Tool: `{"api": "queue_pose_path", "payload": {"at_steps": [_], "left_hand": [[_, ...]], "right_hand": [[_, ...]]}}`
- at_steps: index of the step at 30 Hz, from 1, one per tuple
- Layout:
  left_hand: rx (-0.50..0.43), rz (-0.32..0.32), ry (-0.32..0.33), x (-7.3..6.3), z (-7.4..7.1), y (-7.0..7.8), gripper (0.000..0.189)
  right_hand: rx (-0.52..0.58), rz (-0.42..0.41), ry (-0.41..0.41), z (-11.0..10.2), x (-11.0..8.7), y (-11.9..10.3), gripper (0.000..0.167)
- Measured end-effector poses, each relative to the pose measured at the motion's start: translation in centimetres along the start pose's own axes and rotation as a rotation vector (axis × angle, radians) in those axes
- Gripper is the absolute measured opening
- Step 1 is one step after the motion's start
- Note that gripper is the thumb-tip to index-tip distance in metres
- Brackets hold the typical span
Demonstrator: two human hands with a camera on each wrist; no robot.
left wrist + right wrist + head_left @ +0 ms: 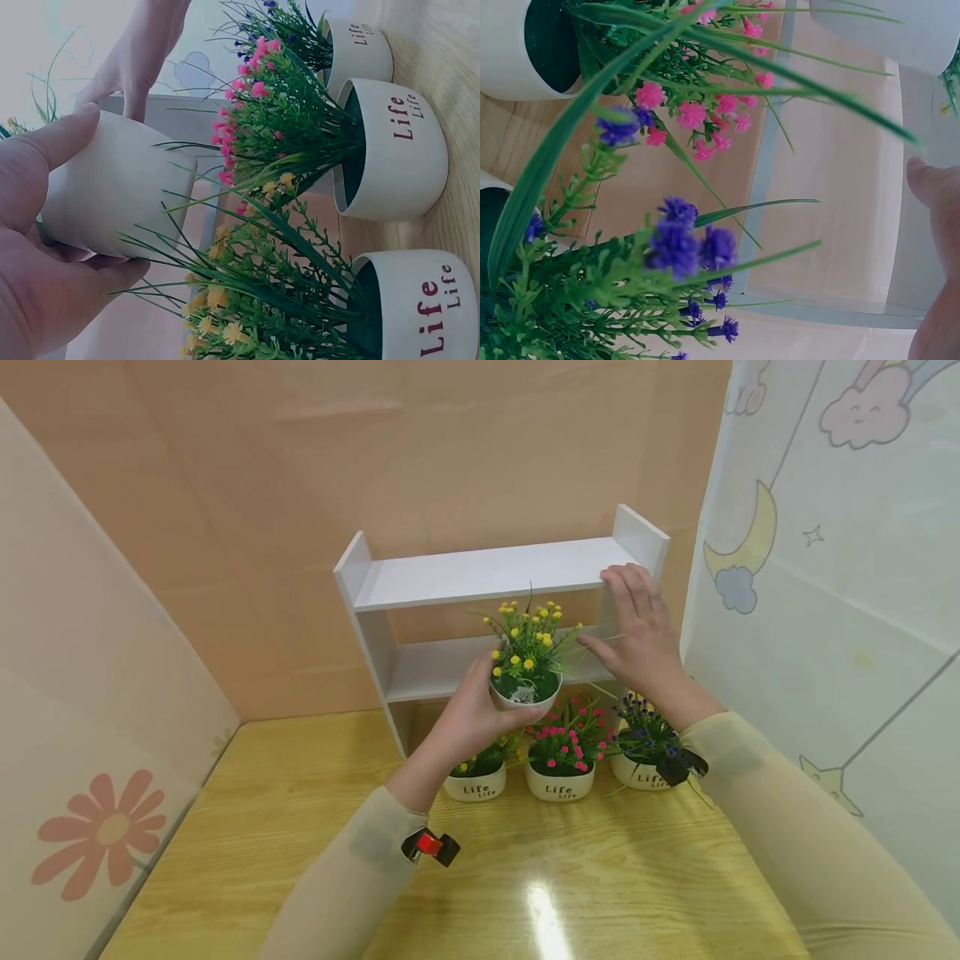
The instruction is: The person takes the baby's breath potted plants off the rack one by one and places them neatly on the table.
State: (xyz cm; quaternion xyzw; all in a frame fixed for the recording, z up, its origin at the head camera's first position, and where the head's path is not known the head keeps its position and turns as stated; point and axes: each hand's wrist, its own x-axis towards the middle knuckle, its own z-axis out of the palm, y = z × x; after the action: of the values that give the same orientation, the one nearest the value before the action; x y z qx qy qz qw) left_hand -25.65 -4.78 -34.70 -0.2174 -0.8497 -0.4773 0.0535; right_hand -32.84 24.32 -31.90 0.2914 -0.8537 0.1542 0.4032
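My left hand (468, 714) grips a white pot (116, 184) of artificial yellow flowers (528, 639), thumb on one side and fingers round the other. The potted plant is raised in front of the middle board of a white shelf unit (487, 572). In the left wrist view the pot is tipped and its plain side shows. At the right end of the shelf, my right hand (641, 639) has its fingers extended, fingertips at the front edge of the top board. Its thumb (924, 176) points toward the yellow flowers, apart from the pot.
Three white pots marked "Life" stand in a row on the wooden table before the shelf: yellow-flowered (476, 785), pink-flowered (560, 783) and blue-purple-flowered (641, 772). Their leaves reach up beneath my hands. Printed wall panels (825, 635) stand at both sides.
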Motion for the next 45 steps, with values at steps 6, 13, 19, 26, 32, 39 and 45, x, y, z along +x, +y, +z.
{"api": "queue_pose_path", "payload": {"at_steps": [6, 13, 19, 26, 32, 39, 45], "left_hand": [[-0.005, 0.032, 0.016, -0.9, -0.1, 0.6, 0.117], [0.035, 0.004, 0.030, -2.4, -0.6, 1.9, 0.121], [0.063, -0.013, 0.051, -3.7, -1.3, 2.4, 0.123], [0.089, -0.011, 0.079, -4.8, -2.1, 2.5, 0.122], [0.088, 0.011, 0.114, -5.6, -3.1, 2.5, 0.123], [0.003, -0.052, 0.134, -6.7, -4.3, 2.4, 0.125], [-0.005, -0.089, 0.165, -7.5, -5.2, 1.7, 0.128]], "right_hand": [[0.012, 0.013, -0.006, -0.3, -0.1, 0.1, 0.101], [0.013, -0.014, 0.032, -0.4, 0.0, 0.3, 0.098], [0.011, -0.015, 0.033, -0.2, 0.0, 0.2, 0.097], [-0.004, -0.002, 0.010, -0.3, 0.0, 0.2, 0.098], [0.002, 0.033, -0.010, -0.6, -0.2, 0.2, 0.098], [0.005, 0.025, 0.004, -0.8, -0.5, 0.7, 0.097], [0.000, 0.026, 0.009, -0.9, -0.6, 0.9, 0.097]]}}
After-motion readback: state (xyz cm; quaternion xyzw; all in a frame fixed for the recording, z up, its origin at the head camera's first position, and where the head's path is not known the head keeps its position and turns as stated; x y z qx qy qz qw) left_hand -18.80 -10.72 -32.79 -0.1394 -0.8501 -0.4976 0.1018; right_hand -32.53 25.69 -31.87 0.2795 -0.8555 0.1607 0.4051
